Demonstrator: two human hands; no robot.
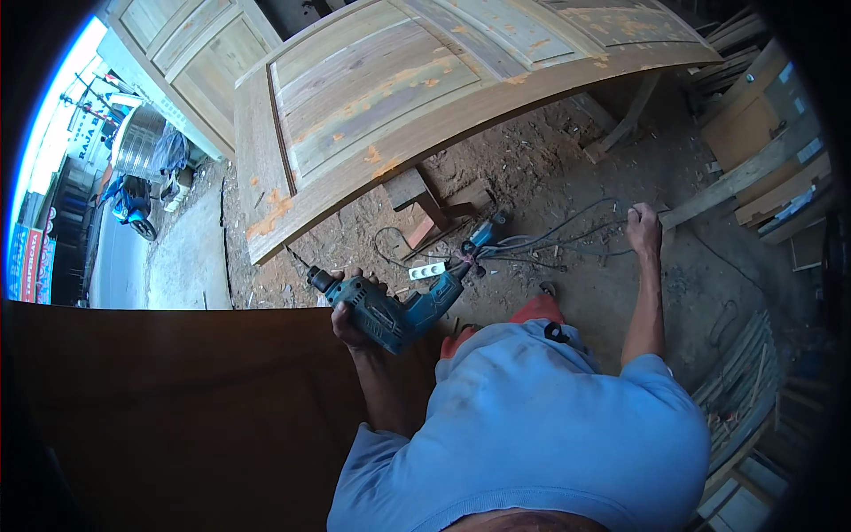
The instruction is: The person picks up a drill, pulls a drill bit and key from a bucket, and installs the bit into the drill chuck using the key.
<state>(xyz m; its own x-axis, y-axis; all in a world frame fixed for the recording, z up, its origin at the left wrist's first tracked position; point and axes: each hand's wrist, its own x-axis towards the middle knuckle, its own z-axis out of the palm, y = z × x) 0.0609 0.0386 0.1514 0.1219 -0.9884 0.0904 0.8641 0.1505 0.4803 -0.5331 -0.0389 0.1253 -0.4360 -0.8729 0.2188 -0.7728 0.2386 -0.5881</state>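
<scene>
fingers of the left hand wrapped round the body of a teal power drill, thumb on the near side, fingertips showing over the far side. drill held up in front of the person, left of the torso, dark chuck up and to the left, handle to the right. slim bit points at the near left corner of a panelled wooden door; whether the tip touches cannot be told. right hand well apart from the drill, arm stretched forward, fingers curled into a fist; thin cables run toward it, but cannot tell whether one is in the grip. door lies flat, raised off the ground, face up, orange-brown patches scattered over panels and frame; wooden support leg under its right part, wooden blocks below its near edge. just beyond the drill handle: white power strip, and a second teal tool, kind unclear, among the cables. concrete floor strewn with shavings and dust. second panelled door beyond, at upper left. boards stacked at right. dark brown panel fills the lower left. person wears blue shirt, red shorts.
</scene>
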